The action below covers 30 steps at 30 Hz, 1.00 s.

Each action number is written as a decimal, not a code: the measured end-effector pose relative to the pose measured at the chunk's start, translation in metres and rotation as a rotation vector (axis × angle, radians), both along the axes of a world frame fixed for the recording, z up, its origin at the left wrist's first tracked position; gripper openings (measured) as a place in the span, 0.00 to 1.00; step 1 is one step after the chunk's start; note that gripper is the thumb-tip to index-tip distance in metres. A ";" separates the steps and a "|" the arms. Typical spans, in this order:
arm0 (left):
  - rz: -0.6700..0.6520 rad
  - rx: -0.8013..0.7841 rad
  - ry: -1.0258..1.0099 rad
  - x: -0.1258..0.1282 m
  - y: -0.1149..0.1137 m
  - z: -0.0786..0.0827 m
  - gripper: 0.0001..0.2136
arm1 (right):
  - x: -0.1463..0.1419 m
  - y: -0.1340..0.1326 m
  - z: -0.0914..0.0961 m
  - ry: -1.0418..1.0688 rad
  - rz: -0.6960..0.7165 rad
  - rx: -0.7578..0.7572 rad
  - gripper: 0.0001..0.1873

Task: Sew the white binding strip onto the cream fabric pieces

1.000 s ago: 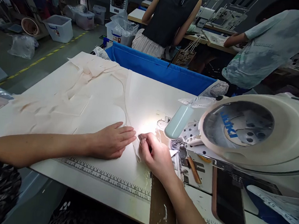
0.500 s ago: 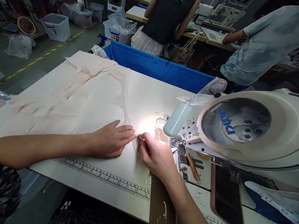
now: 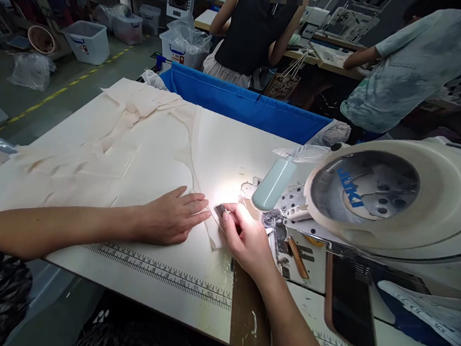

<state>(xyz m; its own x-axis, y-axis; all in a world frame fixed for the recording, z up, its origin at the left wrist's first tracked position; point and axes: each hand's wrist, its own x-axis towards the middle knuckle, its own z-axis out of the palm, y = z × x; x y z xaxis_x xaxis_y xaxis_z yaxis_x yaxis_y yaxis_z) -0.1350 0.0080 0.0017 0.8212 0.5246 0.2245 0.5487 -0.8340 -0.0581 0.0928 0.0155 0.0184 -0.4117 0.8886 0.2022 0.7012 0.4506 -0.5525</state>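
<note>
My left hand (image 3: 174, 215) lies flat with fingers stretched out, pressing thin cream fabric (image 3: 184, 119) to the white table. My right hand (image 3: 248, 239) is closed in a pinch on a small, flat, dark metal piece (image 3: 220, 210), whose exact kind I cannot make out. The piece is just right of my left fingertips, beside the fabric's narrow edge. A pale end of the fabric (image 3: 215, 238) shows below my right fingers. To the right stands a sewing machine (image 3: 358, 196), its light shining on the table near my right hand.
A wooden-handled tool (image 3: 297, 260) and a phone (image 3: 352, 304) lie right of my right forearm. More cream fabric pieces (image 3: 71, 171) spread leftward. A ruler tape (image 3: 159, 275) runs along the front edge. Behind the table hangs a blue cloth trough (image 3: 245, 101); two people sit beyond it.
My right hand has moved slightly right with the metal piece, showing more of it and the fabric end beneath. My left hand stays nearly in place.
</note>
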 end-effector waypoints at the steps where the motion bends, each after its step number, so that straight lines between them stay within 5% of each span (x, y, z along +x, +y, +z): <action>1: -0.003 -0.003 -0.001 0.000 0.000 0.000 0.22 | 0.002 -0.002 0.001 -0.019 -0.007 0.006 0.12; 18: -0.012 0.007 0.003 0.000 0.000 0.001 0.22 | 0.001 -0.011 -0.007 -0.190 -0.003 0.094 0.12; 30: -0.001 0.023 -0.018 0.000 0.001 0.002 0.21 | 0.017 -0.020 0.007 -0.315 0.051 0.114 0.11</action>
<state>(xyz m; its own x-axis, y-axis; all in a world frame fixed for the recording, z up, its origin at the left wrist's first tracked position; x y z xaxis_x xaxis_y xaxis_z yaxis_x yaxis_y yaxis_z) -0.1352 0.0088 0.0040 0.8174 0.5182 0.2515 0.5489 -0.8332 -0.0671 0.1094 -0.0041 0.0257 -0.5134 0.8441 0.1547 0.8044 0.5361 -0.2561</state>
